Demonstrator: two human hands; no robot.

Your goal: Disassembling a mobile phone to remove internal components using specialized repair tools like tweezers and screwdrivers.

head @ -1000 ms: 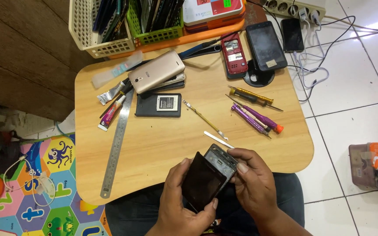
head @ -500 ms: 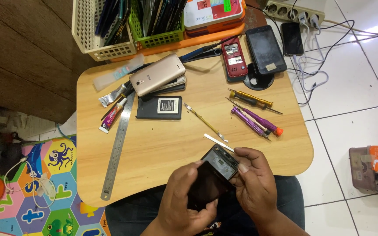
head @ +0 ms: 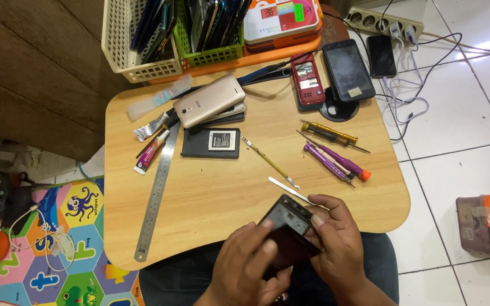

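Two hands clasp one dark phone over the near table edge, at six o'clock of the top. The left hand cups its lower end; the right hand pinches the upper corner. A white pry strip lies just beyond at twelve o'clock, a steel ruler at nine; bare wood lies between them.

low wooden table, white tiled floor right, brown wood wall upper left, colourful play mat lower left
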